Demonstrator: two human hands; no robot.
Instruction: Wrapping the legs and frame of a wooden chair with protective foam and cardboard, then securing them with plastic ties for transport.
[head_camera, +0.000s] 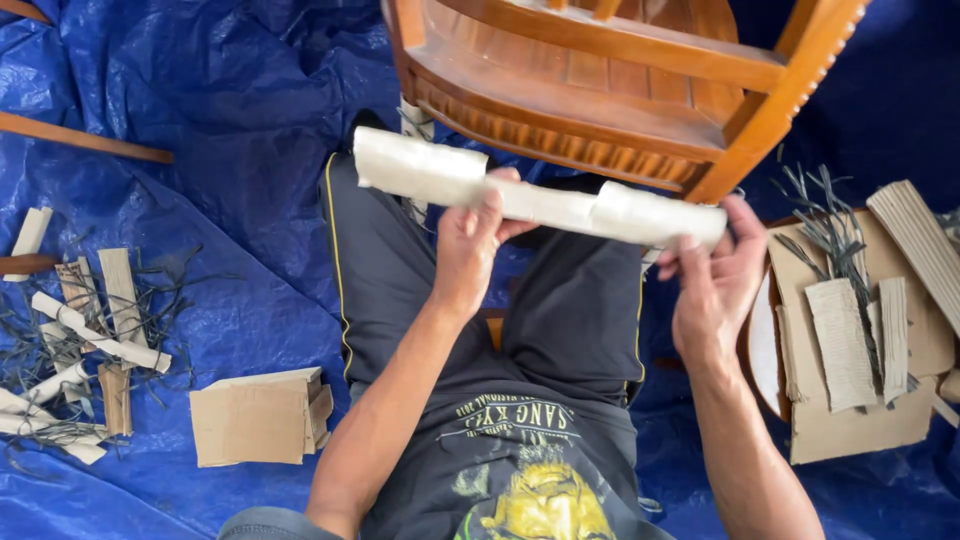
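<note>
A crumpled blue tarp (240, 110) covers the floor beneath a wooden chair (620, 80).

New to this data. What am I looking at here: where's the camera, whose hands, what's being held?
One view only, from a camera on the person's head, looking down at their lap and bare hands; no robot. The left hand and right hand together hold a long white padded strip across the legs, just below the corner of a carved wooden chair. Everything sits on a blue tarp. To the left lie a folded cardboard piece and cardboard scraps with dark strings; to the right, corrugated cardboard strips.
</note>
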